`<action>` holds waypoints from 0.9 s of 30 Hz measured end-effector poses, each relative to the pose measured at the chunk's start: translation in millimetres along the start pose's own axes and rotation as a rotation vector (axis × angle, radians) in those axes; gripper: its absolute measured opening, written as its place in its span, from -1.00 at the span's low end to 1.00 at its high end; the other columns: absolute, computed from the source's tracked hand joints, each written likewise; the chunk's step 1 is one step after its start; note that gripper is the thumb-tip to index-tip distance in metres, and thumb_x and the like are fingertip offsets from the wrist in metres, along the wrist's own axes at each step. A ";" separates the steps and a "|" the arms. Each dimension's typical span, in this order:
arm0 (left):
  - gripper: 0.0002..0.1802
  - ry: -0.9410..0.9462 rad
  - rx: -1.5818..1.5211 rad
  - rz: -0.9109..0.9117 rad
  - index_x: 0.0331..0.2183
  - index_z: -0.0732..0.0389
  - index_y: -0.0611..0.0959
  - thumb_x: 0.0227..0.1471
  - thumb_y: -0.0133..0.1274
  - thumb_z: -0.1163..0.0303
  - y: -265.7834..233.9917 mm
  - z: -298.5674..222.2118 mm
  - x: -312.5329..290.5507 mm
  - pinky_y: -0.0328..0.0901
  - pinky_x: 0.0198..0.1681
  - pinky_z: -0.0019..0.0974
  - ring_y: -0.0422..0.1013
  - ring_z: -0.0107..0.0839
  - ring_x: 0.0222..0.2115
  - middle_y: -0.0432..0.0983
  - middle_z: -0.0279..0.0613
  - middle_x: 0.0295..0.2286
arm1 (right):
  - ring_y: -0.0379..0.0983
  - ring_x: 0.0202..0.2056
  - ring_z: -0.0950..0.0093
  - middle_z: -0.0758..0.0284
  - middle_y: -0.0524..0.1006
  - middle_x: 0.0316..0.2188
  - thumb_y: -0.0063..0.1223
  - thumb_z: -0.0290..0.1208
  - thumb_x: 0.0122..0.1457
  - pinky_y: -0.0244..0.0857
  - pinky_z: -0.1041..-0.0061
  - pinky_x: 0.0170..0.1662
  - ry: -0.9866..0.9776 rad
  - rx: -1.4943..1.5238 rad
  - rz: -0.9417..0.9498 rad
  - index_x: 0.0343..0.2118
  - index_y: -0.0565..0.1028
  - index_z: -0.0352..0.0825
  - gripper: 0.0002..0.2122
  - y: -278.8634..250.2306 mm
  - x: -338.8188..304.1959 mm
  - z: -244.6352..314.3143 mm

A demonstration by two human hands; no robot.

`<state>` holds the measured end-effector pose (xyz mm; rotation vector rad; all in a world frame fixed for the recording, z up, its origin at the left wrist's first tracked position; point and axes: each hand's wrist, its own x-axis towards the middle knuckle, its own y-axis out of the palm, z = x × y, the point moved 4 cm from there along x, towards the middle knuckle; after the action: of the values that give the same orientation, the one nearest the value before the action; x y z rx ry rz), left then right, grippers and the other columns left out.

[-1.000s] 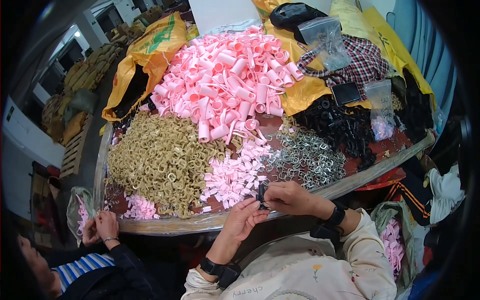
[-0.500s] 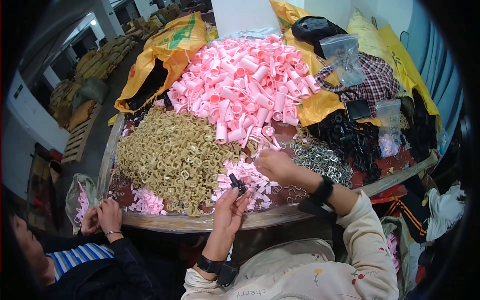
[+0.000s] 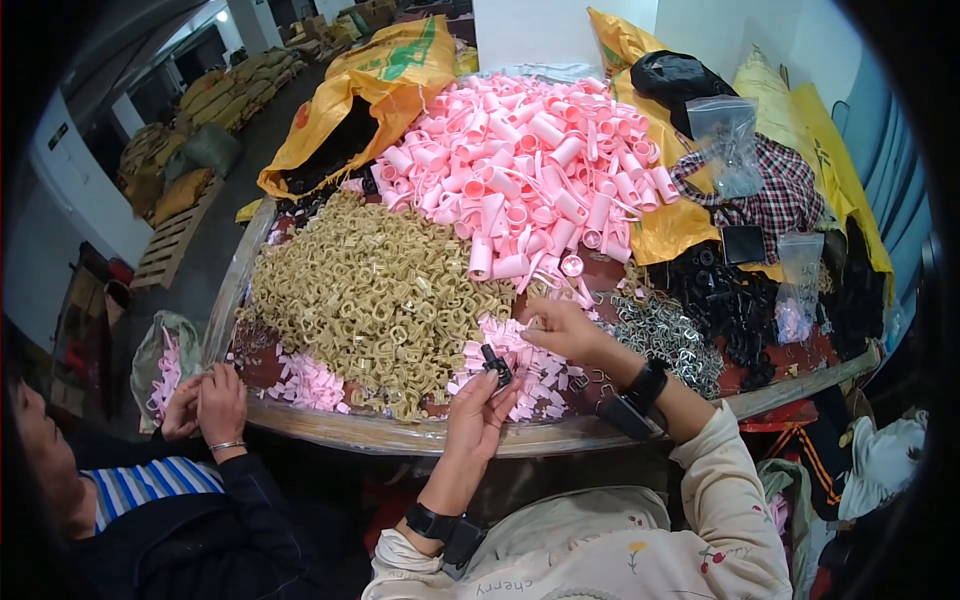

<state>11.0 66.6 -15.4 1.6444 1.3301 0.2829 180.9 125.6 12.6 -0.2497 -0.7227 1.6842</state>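
My left hand [image 3: 474,422] is closed on a small black plastic part [image 3: 496,366], held upright between thumb and fingers above the table's near edge. Right of it and a little farther away, my right hand [image 3: 566,330] hovers by the near side of the heaps, fingers curled together. Whatever its fingertips hold, if anything, is too small to make out. Flat pink pieces [image 3: 538,372] lie under and between both hands. A large heap of tan plastic buckles [image 3: 350,290] spreads to the left, and metal rings [image 3: 668,345] lie right of my right hand.
Pink plastic tubes [image 3: 530,160] are piled at the back, beside a yellow sack [image 3: 380,90]. Black parts [image 3: 715,300] and clear bags [image 3: 725,145] lie on the right. A wooden rim [image 3: 340,428] edges the table. Another person's hands [image 3: 212,402] work at the left.
The view has swung slightly, so the table's contents appear farther right. My right hand has turned and its fingers show more. My left hand still holds the black part.
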 end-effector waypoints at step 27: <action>-0.76 -0.058 0.121 0.200 -0.27 0.36 0.45 -0.07 -0.05 0.52 20.8 24.3 -8.1 0.39 -0.34 -0.45 0.44 -0.31 -0.37 0.45 -0.11 -0.38 | 0.05 -0.66 0.77 0.55 0.18 -0.68 -0.26 -0.36 0.15 -0.04 0.76 -0.63 0.236 0.811 0.131 -0.43 0.28 -0.33 -0.85 -2.0 -67.4 59.7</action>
<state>37.6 48.3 -8.5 1.8780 1.1600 0.2759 167.8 42.9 45.7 0.0832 0.1817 1.8938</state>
